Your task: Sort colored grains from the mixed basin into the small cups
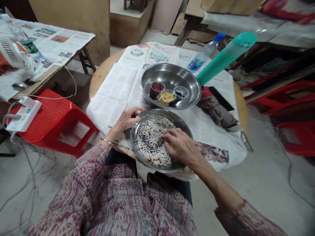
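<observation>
A shallow steel basin (135, 144) lies at the near edge of the round table, holding a mix of white grains (157, 155) with red, yellow and black beans among them. My left hand (129, 118) is at its upper left rim, thumb and fingers closed on the edge. Down in the grains on the right side is my right hand (180, 144), its fingers curled together and their tips hidden. Behind stands a larger steel basin (169, 70) with clear cups of red beans (157, 86), yellow beans (167, 97) and black beans (180, 94).
Newspaper (115, 85) covers the table (98, 78). A blue-capped bottle (205, 54), a long green tube (226, 59) and a dark cloth (218, 109) lie at the right. A red stool (56, 121) with a power strip (26, 114) stands left; cables cross the floor.
</observation>
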Available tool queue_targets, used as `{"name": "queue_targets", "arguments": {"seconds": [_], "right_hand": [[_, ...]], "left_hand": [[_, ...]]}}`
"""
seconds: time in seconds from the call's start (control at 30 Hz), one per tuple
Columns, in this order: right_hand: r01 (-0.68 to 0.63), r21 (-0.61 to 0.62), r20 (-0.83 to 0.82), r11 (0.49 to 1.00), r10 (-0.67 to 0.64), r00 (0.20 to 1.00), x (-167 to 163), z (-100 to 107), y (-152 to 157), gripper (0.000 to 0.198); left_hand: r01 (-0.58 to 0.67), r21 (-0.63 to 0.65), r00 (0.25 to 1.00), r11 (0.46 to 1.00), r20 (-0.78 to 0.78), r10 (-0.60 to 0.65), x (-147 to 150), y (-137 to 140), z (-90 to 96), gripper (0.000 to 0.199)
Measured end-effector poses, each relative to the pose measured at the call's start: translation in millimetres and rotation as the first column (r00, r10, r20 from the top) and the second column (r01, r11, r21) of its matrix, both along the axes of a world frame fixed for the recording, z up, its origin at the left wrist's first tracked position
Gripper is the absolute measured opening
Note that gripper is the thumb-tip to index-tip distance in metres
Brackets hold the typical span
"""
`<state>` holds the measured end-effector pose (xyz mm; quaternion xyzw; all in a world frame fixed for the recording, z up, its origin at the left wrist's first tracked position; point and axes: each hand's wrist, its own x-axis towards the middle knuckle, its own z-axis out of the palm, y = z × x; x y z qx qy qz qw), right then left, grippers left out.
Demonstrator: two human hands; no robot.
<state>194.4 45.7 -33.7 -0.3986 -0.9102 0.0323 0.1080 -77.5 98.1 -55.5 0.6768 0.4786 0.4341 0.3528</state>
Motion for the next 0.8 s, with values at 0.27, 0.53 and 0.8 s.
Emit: {"name": "queue_targets", "arguments": {"seconds": [0.27,0.53,0.8], "right_hand": [[0.187,-0.095,-0.217,0.978,-0.203,0.955,-24,-10,10,0.031],[-0.135,-0.335,-0.310,0.932,0.026,0.950,-52,2,-18,0.020],[-0.235,-0.380,-0.175,0.895,0.180,0.968,-28,10,-42,0.015]], "left_hand": [[0.000,0.009,1.000,1.000,0.000,0.000,-1,1,-2.1,0.034],[-0.001,0.026,1.000,1.000,-0.006,0.001,-1,2,-3.2,0.035],[0.001,0.024,1.000,1.000,-0.009,0.000,-1,1,-2.9,0.034]]}}
